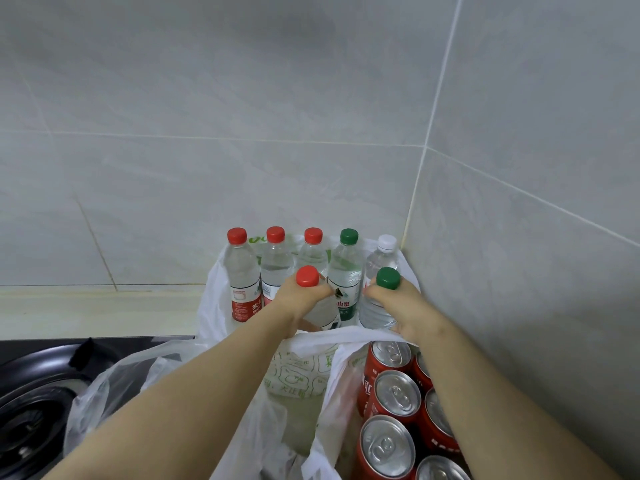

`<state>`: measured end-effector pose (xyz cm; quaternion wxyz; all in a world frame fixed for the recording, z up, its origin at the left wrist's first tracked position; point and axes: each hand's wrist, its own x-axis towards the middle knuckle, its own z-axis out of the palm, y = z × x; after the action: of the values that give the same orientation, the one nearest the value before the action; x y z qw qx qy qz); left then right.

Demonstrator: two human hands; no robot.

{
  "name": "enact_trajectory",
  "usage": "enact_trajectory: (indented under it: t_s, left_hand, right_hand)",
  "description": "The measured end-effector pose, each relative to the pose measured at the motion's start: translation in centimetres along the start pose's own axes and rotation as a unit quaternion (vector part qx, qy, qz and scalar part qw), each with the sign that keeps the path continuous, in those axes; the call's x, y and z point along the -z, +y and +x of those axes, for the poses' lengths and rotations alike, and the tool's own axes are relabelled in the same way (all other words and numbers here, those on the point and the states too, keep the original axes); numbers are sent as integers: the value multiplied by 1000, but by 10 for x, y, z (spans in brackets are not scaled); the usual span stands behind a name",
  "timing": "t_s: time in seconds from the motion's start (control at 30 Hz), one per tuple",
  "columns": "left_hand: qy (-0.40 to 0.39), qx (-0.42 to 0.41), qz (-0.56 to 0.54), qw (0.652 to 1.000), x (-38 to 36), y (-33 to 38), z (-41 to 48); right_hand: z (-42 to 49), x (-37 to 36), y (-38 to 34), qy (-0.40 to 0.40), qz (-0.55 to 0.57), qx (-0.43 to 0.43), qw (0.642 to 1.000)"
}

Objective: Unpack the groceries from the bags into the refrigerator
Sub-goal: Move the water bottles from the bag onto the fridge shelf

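A white plastic bag [211, 306] stands open in the wall corner with several water bottles upright in it. My left hand [298, 299] grips a red-capped bottle [307, 277] by its neck. My right hand [405, 308] grips a green-capped bottle [388, 278] the same way. Behind them stand three red-capped bottles [242, 271], one green-capped bottle [346, 271] and one white-capped bottle [381, 261]. Several red soda cans [391, 396] sit in a second bag at the lower right. The refrigerator is out of view.
Grey tiled walls [242, 133] meet in a corner just behind the bags. A beige counter [97, 310] runs to the left. A black gas stove [38, 403] lies at the lower left. A crumpled clear bag [110, 393] lies between the stove and my left arm.
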<state>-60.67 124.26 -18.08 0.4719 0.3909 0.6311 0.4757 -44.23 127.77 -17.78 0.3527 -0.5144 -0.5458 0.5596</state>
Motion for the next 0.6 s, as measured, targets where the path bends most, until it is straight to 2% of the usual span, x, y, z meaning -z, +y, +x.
enact_trajectory:
  t_s: [0.2,0.37,0.6]
  left_hand:
    - [53,-8,-21,998,1,2,-10]
    - [76,-52,-67,994,12,26,-33]
    - [140,-156,-137,968,48,56,-89]
  right_hand:
    - [-11,-10,-4,80,43,31,995]
    - [-34,-14,-41,89,62,47,993]
    - [-91,-41,-74,74,113,145,980]
